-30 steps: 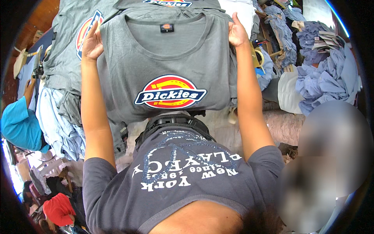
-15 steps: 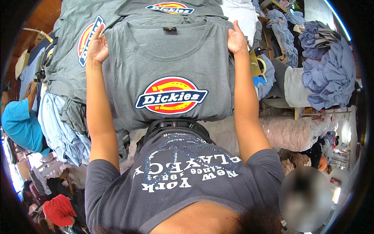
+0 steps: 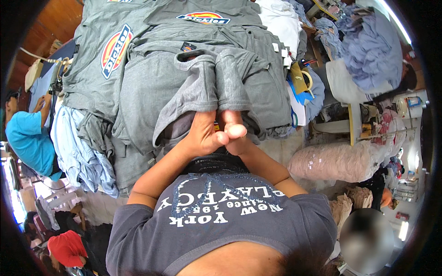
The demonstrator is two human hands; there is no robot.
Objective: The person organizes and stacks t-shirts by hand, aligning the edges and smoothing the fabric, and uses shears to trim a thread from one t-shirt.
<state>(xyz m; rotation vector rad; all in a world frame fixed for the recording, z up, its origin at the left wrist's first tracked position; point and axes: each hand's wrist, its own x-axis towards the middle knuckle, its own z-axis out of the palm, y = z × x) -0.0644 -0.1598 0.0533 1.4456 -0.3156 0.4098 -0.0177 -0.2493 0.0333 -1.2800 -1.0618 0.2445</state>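
To me the grey garment [image 3: 189,94] looks like soft matt knit cloth, my dark shirt [image 3: 251,230] smooth matt cloth, the pink bundle [image 3: 334,162] glossy crinkled plastic, and the brown boards [image 3: 43,26] faintly shiny wood.

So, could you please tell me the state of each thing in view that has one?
Nearest gray shirt: bunched, partly folded.
Left hand: fingertips hidden by that shirt, thumb showing.
Right hand: likewise.
Upper-left gray shirt: spread out, logo upward.
Light-blue cloth, left: rumpled.
Blue cloth, upper right: crumpled heap.
Pinkish bundle: wrapped, seemingly in plastic.
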